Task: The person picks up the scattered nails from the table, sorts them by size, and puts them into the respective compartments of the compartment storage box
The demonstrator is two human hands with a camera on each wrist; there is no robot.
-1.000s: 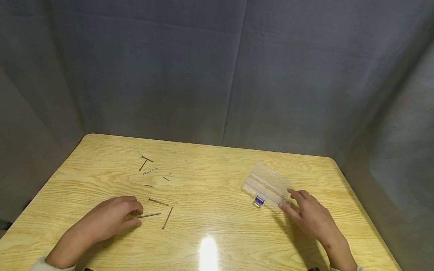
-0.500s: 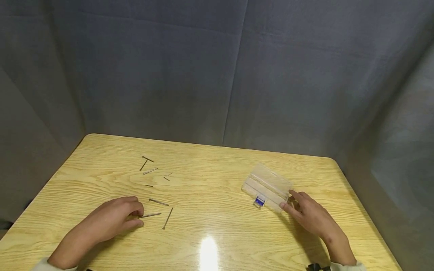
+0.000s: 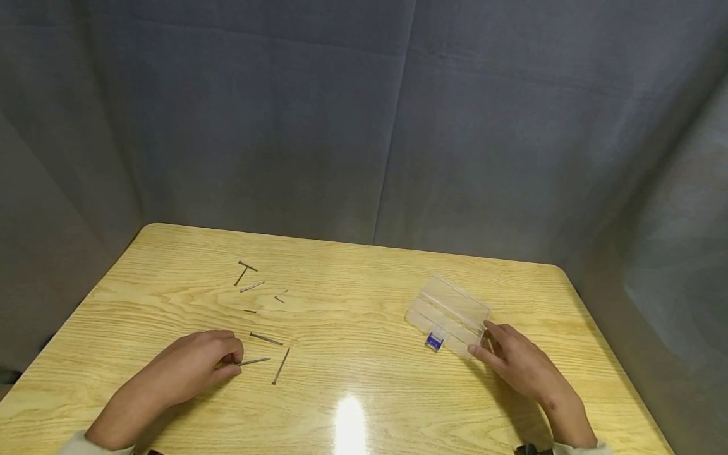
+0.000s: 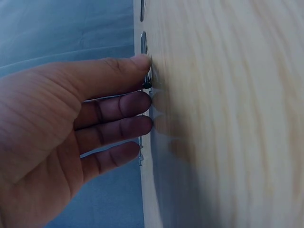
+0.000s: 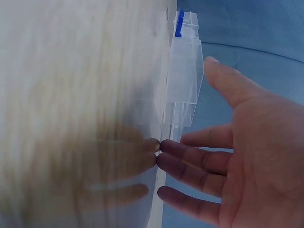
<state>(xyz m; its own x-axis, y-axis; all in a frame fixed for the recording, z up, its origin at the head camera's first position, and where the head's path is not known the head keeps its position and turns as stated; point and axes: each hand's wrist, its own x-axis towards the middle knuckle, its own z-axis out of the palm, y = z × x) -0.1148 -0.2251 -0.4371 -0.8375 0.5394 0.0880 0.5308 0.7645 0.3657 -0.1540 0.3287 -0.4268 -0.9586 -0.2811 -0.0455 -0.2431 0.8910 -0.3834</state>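
In the head view my left hand (image 3: pixel 199 366) is low over the left part of the table, pinching a nail (image 3: pixel 254 361) at its head end. The nail's shank points right, past the fingertips; its dark head (image 4: pixel 147 86) shows below the thumb in the left wrist view. My right hand (image 3: pixel 526 366) is at the right end of a clear plastic box (image 3: pixel 438 309), thumb at the front corner and index finger at the side edge, holding it between them. A blue latch (image 3: pixel 435 341) sticks out from the box's front.
Close to the left hand lie two more long nails, one slanted (image 3: pixel 266 339) and one nearly upright in view (image 3: pixel 281 366). Farther back are several smaller nails (image 3: pixel 252 287). The wooden table (image 3: pixel 352 303) ends at a grey curtain (image 3: pixel 296 126).
My left hand has edged slightly right, covering more of the nail's head end. My right hand has settled closer against the box's end, and the blue latch appears tilted differently.
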